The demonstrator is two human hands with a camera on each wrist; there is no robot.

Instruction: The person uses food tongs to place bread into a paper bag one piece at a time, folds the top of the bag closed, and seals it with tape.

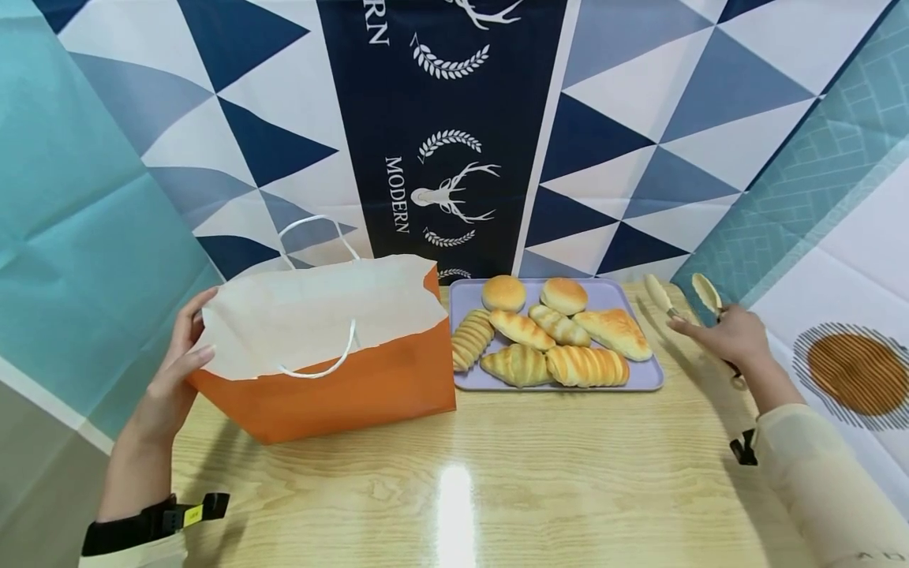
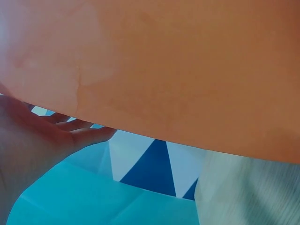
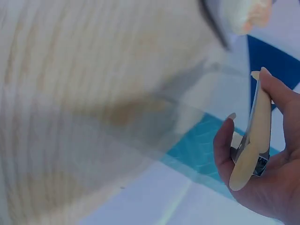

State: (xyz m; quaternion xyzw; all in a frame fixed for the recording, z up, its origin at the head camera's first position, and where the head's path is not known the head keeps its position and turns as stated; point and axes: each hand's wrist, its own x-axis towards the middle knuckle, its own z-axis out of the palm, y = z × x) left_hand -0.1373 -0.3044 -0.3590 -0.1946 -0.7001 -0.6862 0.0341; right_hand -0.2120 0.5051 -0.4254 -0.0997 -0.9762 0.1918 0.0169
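On the left stands an orange paper bag (image 1: 355, 386) with a white inside and white cord handles, its mouth facing the head camera. My left hand (image 1: 173, 371) holds the bag at its left side, thumb and fingers at the rim; the left wrist view has the fingers (image 2: 89, 135) partly hidden by the orange paper. Over the right end of the table my right hand (image 1: 735, 339) grips food tongs (image 3: 253, 140) with cream ends, whose tips stand apart. Beside the bag lies a lilac tray (image 1: 649, 379) of bread, including round buns (image 1: 504, 293).
Twisted rolls (image 1: 588, 367) and a flat golden pastry (image 1: 614, 331) share the tray. The bag's right side reaches the tray's left edge. Patterned cloth (image 1: 611, 158) hangs behind the wooden table (image 1: 568, 473).
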